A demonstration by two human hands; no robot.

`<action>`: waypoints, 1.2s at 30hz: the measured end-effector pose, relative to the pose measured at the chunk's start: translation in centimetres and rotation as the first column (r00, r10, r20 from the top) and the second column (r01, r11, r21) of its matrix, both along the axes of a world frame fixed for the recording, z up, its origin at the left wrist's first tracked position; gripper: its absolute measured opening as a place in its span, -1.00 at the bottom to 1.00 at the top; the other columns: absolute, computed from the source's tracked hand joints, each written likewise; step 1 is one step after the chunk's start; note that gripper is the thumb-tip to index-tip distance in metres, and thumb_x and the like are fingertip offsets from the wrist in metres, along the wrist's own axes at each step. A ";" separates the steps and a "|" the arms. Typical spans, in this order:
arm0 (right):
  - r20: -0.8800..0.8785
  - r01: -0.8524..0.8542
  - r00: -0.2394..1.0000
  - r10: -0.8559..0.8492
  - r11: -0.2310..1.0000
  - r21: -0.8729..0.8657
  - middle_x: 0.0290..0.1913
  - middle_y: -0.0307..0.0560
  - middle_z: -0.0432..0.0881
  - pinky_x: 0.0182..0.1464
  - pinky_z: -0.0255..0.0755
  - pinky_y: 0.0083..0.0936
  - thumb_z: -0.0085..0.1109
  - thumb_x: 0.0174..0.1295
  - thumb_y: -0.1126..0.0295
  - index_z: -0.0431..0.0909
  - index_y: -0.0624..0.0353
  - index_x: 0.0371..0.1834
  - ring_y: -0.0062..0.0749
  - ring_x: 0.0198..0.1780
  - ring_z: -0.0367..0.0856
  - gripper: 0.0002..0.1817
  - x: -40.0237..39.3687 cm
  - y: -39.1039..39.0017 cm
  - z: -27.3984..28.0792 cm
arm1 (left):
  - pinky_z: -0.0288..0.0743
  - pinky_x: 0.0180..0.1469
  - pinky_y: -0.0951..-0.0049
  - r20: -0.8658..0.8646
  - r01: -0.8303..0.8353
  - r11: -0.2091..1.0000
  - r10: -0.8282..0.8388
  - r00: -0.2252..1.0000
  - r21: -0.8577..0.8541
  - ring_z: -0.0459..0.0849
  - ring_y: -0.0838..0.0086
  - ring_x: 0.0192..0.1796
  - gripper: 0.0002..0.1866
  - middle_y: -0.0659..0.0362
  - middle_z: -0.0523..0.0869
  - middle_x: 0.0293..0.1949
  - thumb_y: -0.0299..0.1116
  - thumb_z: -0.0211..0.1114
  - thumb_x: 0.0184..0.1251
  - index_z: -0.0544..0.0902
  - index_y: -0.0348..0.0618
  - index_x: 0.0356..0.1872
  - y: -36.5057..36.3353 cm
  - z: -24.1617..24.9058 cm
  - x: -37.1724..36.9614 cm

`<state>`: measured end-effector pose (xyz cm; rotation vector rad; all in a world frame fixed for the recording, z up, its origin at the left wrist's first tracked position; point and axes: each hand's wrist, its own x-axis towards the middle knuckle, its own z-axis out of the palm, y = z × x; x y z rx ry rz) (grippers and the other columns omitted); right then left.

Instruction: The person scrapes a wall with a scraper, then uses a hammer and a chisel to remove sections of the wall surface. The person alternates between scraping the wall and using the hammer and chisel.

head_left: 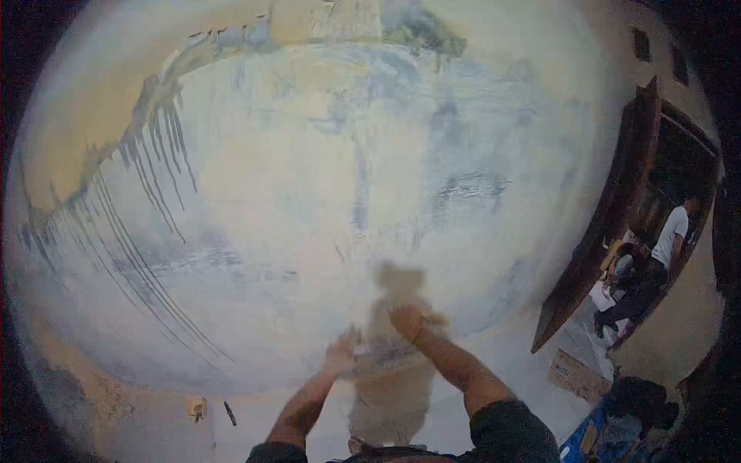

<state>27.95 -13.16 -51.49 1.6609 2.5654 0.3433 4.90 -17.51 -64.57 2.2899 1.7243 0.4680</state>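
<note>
In front of me is a wall painting [293, 193] in pale cream and blue-grey, with dark drips running down its left side. My left hand [342, 351] is raised at the lower part of the painting, its fingers stretched out. It seems to touch the surface or hover very close to it. Higher and to the right, my right hand [407, 319] is closed against the painted surface. A small yellowish-brown shape sticks out beside it, too blurred to name. My shadow [394, 386] falls on the wall between both forearms.
At right, two people, one in a white shirt [671, 235], are by a dark wooden doorway [598, 255]. A cardboard piece [577, 376], a blue sheet [583, 437] and a dark bundle [641, 400] lie at lower right. A small dark stick-like object [230, 413] is at lower left.
</note>
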 end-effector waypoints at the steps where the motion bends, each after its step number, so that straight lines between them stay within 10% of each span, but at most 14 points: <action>1: -0.062 -0.074 0.995 0.072 0.997 -0.023 -0.08 0.06 0.74 -0.03 0.56 -0.07 0.02 0.40 0.26 0.73 0.19 -0.10 -0.09 0.01 0.71 -0.69 1.8 2.2 -9.3 | 0.33 0.38 0.03 0.144 0.007 0.965 0.032 0.989 -0.261 0.39 0.00 0.42 -0.31 -0.01 0.40 0.43 0.02 0.27 0.25 0.43 0.01 0.39 -3.6 -7.1 -2.6; 4: -0.589 0.189 0.807 0.046 0.924 0.331 0.30 0.09 0.53 0.23 0.39 0.21 -0.03 0.42 0.09 0.56 0.06 0.26 0.08 0.33 0.46 -0.54 4.2 -5.7 -23.7 | 0.37 0.32 0.01 -0.176 0.019 0.679 -0.217 0.960 -0.734 0.50 0.06 0.33 -0.32 -0.06 0.56 0.27 0.21 0.16 0.33 0.53 -0.11 0.27 -17.5 -20.0 -8.1; 7: 0.327 0.019 0.929 0.176 0.857 -0.515 0.25 0.05 0.59 0.06 0.51 0.09 -0.07 0.44 0.10 0.63 0.10 0.16 -0.01 0.21 0.60 -0.56 10.9 -9.9 -26.4 | 0.40 0.26 0.03 -0.032 0.037 0.522 -0.123 0.992 -0.852 0.54 0.08 0.27 -0.35 -0.05 0.59 0.22 0.17 0.16 0.34 0.54 -0.11 0.26 -33.9 -23.2 -16.1; 11: 0.279 0.333 0.940 -0.194 0.692 -0.640 0.29 0.05 0.56 0.10 0.51 -0.06 -0.04 0.41 0.08 0.63 0.06 0.17 -0.15 0.20 0.62 -0.55 17.7 -21.0 -31.8 | 0.44 0.20 0.05 0.023 -0.085 0.363 0.284 0.959 -0.928 0.59 0.11 0.20 -0.39 -0.03 0.64 0.15 0.13 0.17 0.36 0.56 -0.10 0.25 -45.4 -19.2 -19.9; 14: 0.116 0.251 0.959 -0.258 0.588 -0.769 0.13 0.11 0.67 0.05 0.54 -0.14 0.06 0.32 0.08 0.72 0.03 0.04 -0.23 0.08 0.69 -0.60 23.1 -30.6 -35.2 | 0.48 0.15 0.07 0.065 -0.090 0.343 0.416 0.907 -0.935 0.62 0.13 0.14 -0.42 -0.01 0.67 0.10 0.09 0.17 0.37 0.57 -0.10 0.25 -49.0 -19.1 -19.1; 17: 0.084 0.231 0.935 -0.345 0.412 -0.881 -0.64 -0.04 0.55 -0.46 0.40 -0.17 0.21 0.09 0.18 0.66 0.04 -0.63 -0.22 -0.55 0.52 -0.75 27.5 -37.0 -40.7 | 0.51 0.09 0.09 0.202 0.003 0.431 0.417 0.886 -0.902 0.66 0.15 0.09 -0.45 0.01 0.70 0.04 0.05 0.18 0.39 0.58 -0.09 0.24 -48.8 -21.0 -17.1; 19: -0.021 0.204 0.938 -0.346 0.599 -0.775 -0.60 -0.05 0.59 -0.40 0.45 -0.14 0.14 0.15 0.18 0.65 0.06 -0.59 -0.19 -0.49 0.57 -0.73 26.7 -36.7 -39.7 | 0.53 0.06 0.10 0.641 0.345 0.644 0.301 0.705 -0.682 0.69 0.16 0.05 -0.47 0.02 0.73 0.01 0.03 0.18 0.40 0.58 -0.09 0.24 -46.6 -22.7 -14.6; 20: -0.116 0.186 0.937 -0.330 0.752 -0.633 -0.56 -0.06 0.62 -0.35 0.51 -0.12 0.07 0.20 0.17 0.63 0.08 -0.55 -0.16 -0.43 0.63 -0.71 26.3 -36.8 -38.3 | 0.54 0.04 0.11 0.861 0.519 0.722 0.217 0.460 -0.459 0.70 0.17 0.03 -0.48 0.02 0.74 -0.01 0.02 0.18 0.40 0.59 -0.09 0.23 -45.4 -23.4 -13.6; 22: -0.285 0.164 0.929 -0.235 0.953 -0.253 -0.49 -0.09 0.68 -0.24 0.61 -0.06 -0.07 0.32 0.17 0.60 0.11 -0.47 -0.10 -0.31 0.74 -0.66 25.5 -34.5 -35.0 | 0.55 0.12 0.01 -0.025 0.203 0.748 -0.281 0.959 -0.631 0.70 0.08 0.04 -0.55 0.02 0.76 -0.04 0.05 0.14 0.42 0.69 -0.08 0.03 -35.6 -26.1 -10.7; 24: -0.296 0.104 0.858 -0.420 0.706 -0.701 0.11 0.03 0.65 0.17 0.46 -0.05 -0.03 0.32 0.15 0.55 0.06 0.19 0.00 0.12 0.62 -0.56 24.7 -25.9 -29.6 | 0.54 0.15 0.04 -0.134 0.080 0.829 -0.183 0.974 -0.554 0.68 0.07 0.11 -0.55 0.09 0.76 0.00 0.02 -0.04 0.51 0.70 0.01 0.06 -26.6 -23.6 -7.4; 27: -0.603 -0.032 0.797 0.042 0.999 0.027 -0.04 0.15 0.67 0.06 0.43 0.00 -0.07 0.42 0.10 0.64 0.10 -0.01 0.06 -0.02 0.62 -0.61 21.0 -12.2 -18.8 | 0.48 0.22 0.20 0.063 -0.127 0.894 0.170 0.983 -0.431 0.66 0.11 0.15 -0.49 0.01 0.71 0.09 0.05 0.05 0.48 0.59 -0.04 0.23 -17.7 -10.9 -0.3; 28: -0.595 0.027 0.754 -0.278 0.919 -0.394 -0.10 0.17 0.67 0.01 0.47 0.00 -0.05 0.41 0.16 0.66 0.09 -0.10 0.08 -0.09 0.65 -0.68 18.5 -10.5 -6.8 | 0.50 0.19 0.22 0.313 -0.031 0.929 0.155 0.937 -0.369 0.69 0.16 0.12 -0.51 0.00 0.73 0.05 0.04 0.15 0.43 0.63 -0.10 0.16 -15.9 -6.0 1.6; 29: -0.290 -0.011 0.957 0.021 0.999 0.034 -0.15 0.16 0.68 -0.01 0.49 -0.06 -0.04 0.40 0.14 0.65 0.10 -0.14 0.04 -0.14 0.66 -0.67 16.3 -8.7 0.3 | 0.52 0.16 0.24 0.544 0.045 0.957 0.123 0.830 -0.285 0.71 0.21 0.09 -0.52 -0.01 0.75 0.02 0.02 0.25 0.39 0.66 -0.16 0.09 -15.0 -3.3 3.1; 36: -0.012 -0.190 0.957 0.290 0.657 0.729 -0.32 -0.06 0.68 -0.39 0.52 -0.17 0.04 0.36 0.23 0.60 -0.02 0.05 -0.07 -0.43 0.67 -0.72 4.6 2.3 34.2 | 0.56 0.09 0.30 0.648 0.080 0.984 0.044 0.760 -0.160 0.75 0.29 0.04 -0.61 0.01 0.78 -0.02 -0.10 0.26 0.43 0.68 -0.18 0.07 -8.5 0.6 4.0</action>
